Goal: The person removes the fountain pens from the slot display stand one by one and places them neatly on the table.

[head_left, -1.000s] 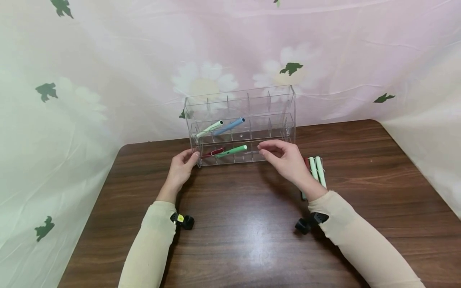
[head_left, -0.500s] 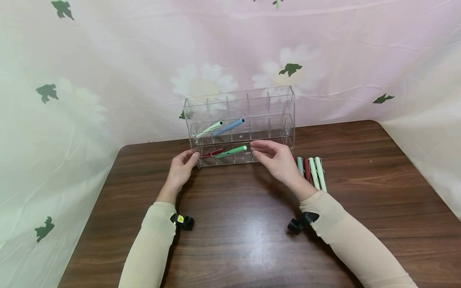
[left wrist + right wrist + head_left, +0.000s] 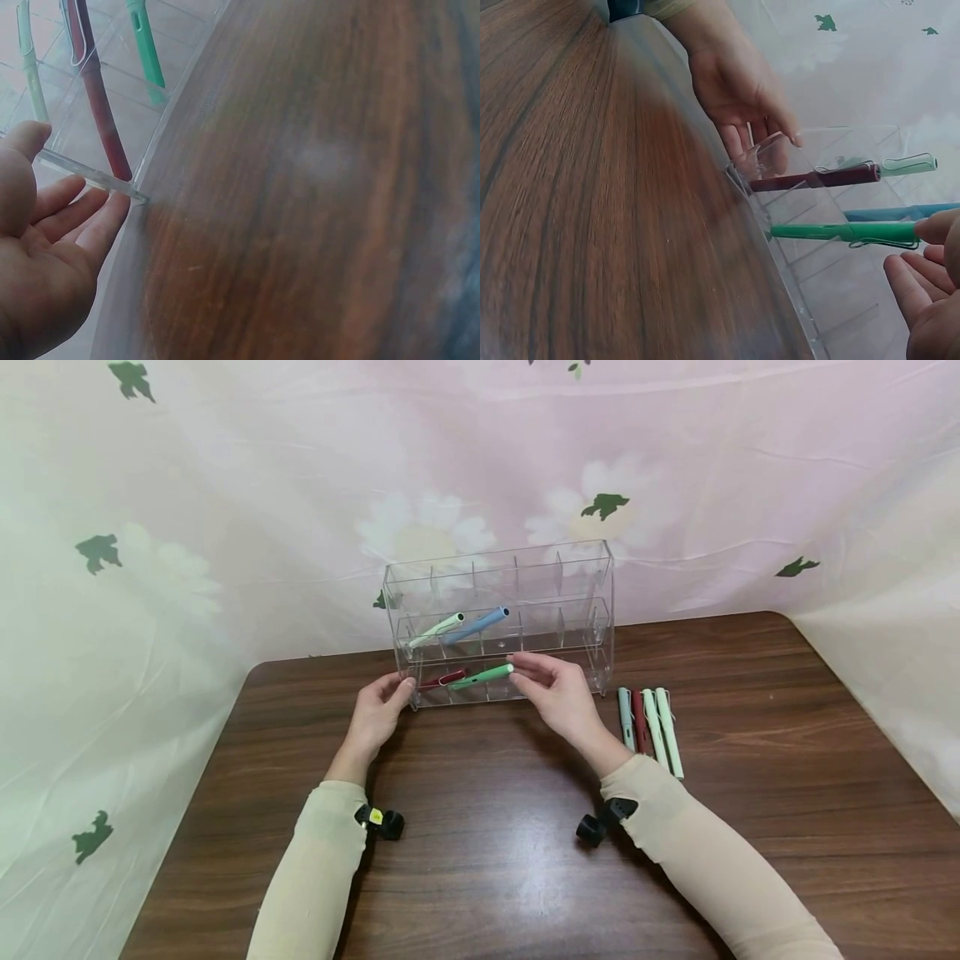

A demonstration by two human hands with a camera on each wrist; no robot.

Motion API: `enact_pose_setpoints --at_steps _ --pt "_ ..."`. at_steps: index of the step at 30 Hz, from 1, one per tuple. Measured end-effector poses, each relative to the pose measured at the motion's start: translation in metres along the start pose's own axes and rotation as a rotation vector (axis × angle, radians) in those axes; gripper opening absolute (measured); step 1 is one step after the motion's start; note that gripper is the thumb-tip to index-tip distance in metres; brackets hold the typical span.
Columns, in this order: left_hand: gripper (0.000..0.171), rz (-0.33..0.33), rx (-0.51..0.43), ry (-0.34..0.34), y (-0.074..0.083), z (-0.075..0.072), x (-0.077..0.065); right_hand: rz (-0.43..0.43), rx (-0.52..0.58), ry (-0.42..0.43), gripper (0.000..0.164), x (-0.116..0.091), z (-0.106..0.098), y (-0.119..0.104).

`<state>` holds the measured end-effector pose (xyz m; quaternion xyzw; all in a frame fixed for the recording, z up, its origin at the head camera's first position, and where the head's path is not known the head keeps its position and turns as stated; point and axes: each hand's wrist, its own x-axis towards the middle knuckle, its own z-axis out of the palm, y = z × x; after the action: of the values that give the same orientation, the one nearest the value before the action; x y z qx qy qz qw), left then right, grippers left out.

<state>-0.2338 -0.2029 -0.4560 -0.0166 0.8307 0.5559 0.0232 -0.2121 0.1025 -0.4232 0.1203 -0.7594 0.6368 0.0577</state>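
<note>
A clear acrylic pen organizer (image 3: 540,647) with stepped rows of compartments stands at the back of the table. My left hand (image 3: 380,714) grips its left side edge, the thumb in front and the fingers along the outer wall. My right hand (image 3: 558,697) is at the lower row, fingers loosely bent, its thumb tip right at the cap end of a green pen (image 3: 817,231). The green pen leans in the lower row next to a dark red pen (image 3: 101,112). In the row above lean a pale green pen (image 3: 437,631) and a blue pen (image 3: 477,625).
Right of the organizer, a grey-blue pen (image 3: 626,718), a dark red pen (image 3: 642,722) and two pale green pens (image 3: 666,731) lie side by side on the brown wooden table (image 3: 480,860). A flowered cloth (image 3: 300,527) hangs behind.
My right hand has moved left along the lower row to the green pen's end, uncovering more of the pens lying on the table. The left hand stays on the organizer's side.
</note>
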Motion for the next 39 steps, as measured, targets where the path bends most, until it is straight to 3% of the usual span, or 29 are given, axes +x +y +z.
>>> enact_pose_setpoints --at_steps 21,27,39 --pt "0.056 -0.009 0.002 -0.001 -0.002 0.001 0.002 0.039 -0.046 0.085 0.027 0.002 0.011 0.004" --pt "0.055 -0.007 -0.004 0.001 -0.001 0.001 0.002 0.01 -0.053 0.126 0.025 0.002 0.008 0.003" --pt "0.053 -0.008 -0.009 0.011 0.002 0.0 0.0 -0.049 0.033 0.184 0.025 0.0 -0.006 -0.005"
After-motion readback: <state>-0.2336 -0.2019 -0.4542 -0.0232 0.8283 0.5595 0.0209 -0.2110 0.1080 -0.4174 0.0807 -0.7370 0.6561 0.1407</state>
